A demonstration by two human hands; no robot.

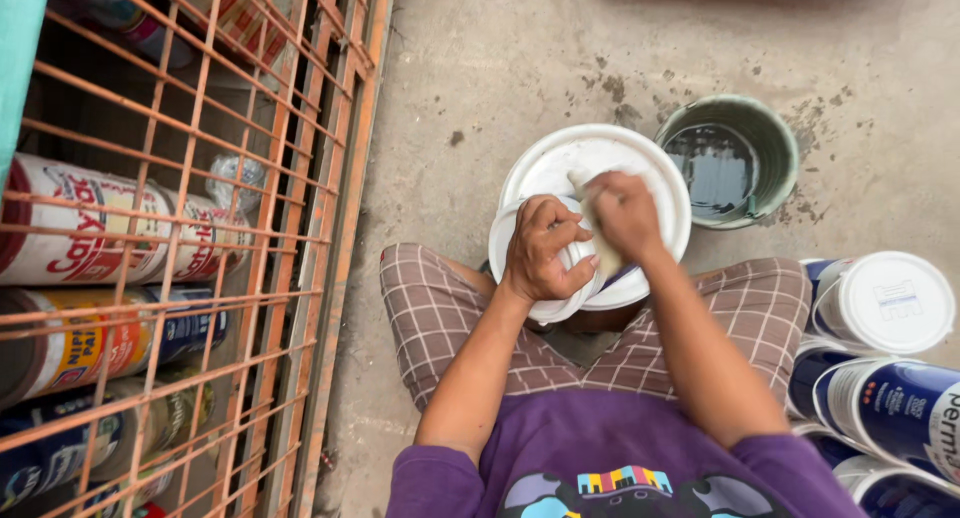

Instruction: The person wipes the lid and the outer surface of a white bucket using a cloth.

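I sit over a large white bucket [560, 158] on the concrete floor. My left hand [540, 246] grips a smaller round white lid [505, 240] held above my lap at the bucket's near edge. My right hand [622, 213] presses a pale stick-like tool [580, 185] against the lid, and its lower end is hidden under my fingers. Both forearms reach forward from my purple shirt over checked shorts.
A green bucket of dark water [735, 158] stands right of the white one. Blue-and-white paint cans [880, 308] lie stacked at my right. An orange metal grille [200, 238] with paint cans [90, 228] behind it fills the left.
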